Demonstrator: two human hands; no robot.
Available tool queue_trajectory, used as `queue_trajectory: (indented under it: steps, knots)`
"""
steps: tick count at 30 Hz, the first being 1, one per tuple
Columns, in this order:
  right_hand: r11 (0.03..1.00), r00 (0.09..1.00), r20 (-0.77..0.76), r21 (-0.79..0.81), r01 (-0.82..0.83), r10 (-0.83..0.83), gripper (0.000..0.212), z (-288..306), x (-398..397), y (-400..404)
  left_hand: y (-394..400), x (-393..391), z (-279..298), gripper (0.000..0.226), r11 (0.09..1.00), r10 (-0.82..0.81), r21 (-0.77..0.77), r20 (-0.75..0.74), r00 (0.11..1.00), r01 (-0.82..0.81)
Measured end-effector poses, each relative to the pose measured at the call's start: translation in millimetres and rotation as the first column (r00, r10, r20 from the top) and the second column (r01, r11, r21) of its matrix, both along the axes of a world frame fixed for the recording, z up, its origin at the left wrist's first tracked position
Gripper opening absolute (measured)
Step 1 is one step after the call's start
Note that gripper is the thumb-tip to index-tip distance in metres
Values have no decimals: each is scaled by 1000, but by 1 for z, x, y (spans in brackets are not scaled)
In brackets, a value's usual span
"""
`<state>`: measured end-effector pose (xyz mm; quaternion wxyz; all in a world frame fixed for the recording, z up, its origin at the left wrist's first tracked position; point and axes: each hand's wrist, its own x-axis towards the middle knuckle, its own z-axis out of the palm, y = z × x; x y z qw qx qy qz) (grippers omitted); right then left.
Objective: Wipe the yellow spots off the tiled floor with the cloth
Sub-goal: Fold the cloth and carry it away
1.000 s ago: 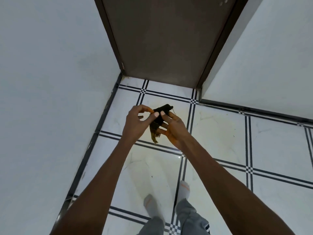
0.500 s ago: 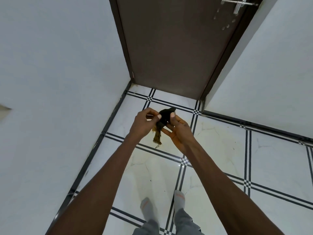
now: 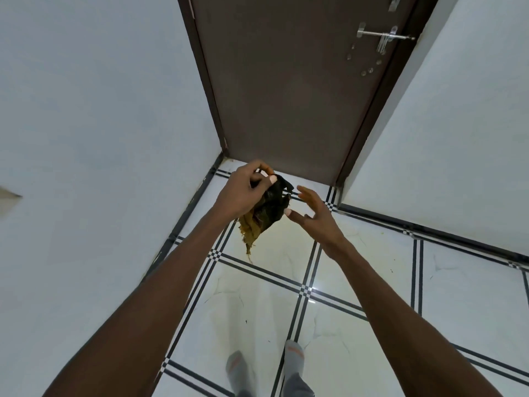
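Note:
A dark cloth [image 3: 266,216], stained yellow along its hanging lower edge, is held up in the air over the tiled floor [image 3: 357,282]. My left hand [image 3: 243,190] pinches its top between thumb and fingers. My right hand [image 3: 309,213] is just to the right of the cloth, fingers spread; its thumb tip is close to the cloth's edge, but touch cannot be told. A faint yellow smear [image 3: 286,239] shows on the white tile below the cloth.
A brown door [image 3: 286,96] with a metal latch [image 3: 380,35] stands ahead. White walls close in left [image 3: 100,138] and right [image 3: 458,138]. My two socked feet [image 3: 266,368] stand on the tiles at the bottom.
The view has tilted up toward the door. My right hand has let go of the cloth and spread open; the left hand alone holds it, and the cloth hangs more unfolded.

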<state>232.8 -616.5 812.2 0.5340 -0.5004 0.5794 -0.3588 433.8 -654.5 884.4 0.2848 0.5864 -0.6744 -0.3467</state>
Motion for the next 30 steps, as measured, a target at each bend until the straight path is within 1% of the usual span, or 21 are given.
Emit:
queue_trajectory:
  steps: [3,6,9,12,13,14,15,17,18,21,23,24,26,28,30]
  knots:
    - [977,979,-45,-71,-201,198,62,20,-2,-29,-8,1,19,22,995,-87,-37,59,994,89]
    - [938,939,-69,-59,-341,337,59,32,-4,-52,-18,7,38,21,986,-149,-63,87,985,155]
    - [887,884,-74,-1,-463,461,54,39,-2,-61,-28,15,48,21,986,-138,-79,68,988,143]
    - [865,863,-54,28,-502,502,64,33,2,-58,-36,22,53,26,995,-76,-56,55,996,79]
    - [870,869,-33,24,-493,494,66,30,3,-55,-39,23,54,27,997,-57,-42,44,997,59]
    - [878,878,-6,20,-478,478,63,27,4,-51,-42,24,53,27,999,-35,-32,27,999,36]
    - [889,889,34,25,-458,457,53,25,4,-47,-45,24,52,27,1000,-8,-28,2,1000,8]
    - [916,913,117,43,-398,391,28,22,6,-40,-52,23,49,27,998,47,-34,-30,998,-48]
    - [928,922,148,53,-368,357,23,21,8,-38,-55,23,47,27,996,72,-45,-37,997,-73]
    - [946,930,242,102,-309,278,28,21,15,-32,-59,23,36,32,990,125,-54,-58,990,-128]
    - [956,927,321,151,-253,194,32,24,18,-30,-54,27,19,33,986,164,-11,-81,983,-166]
    - [958,921,358,175,-229,155,33,26,19,-31,-48,31,8,32,980,196,46,-92,976,-192]
    - [955,907,414,234,-184,73,32,31,19,-29,-28,37,-16,30,950,244,228,-125,962,-212]
    - [944,892,452,292,-151,3,28,32,18,-27,-3,39,-39,38,902,271,386,-157,950,-194]
    - [933,868,492,338,-124,-63,26,32,18,-24,17,36,-55,51,850,302,497,-197,933,-171]
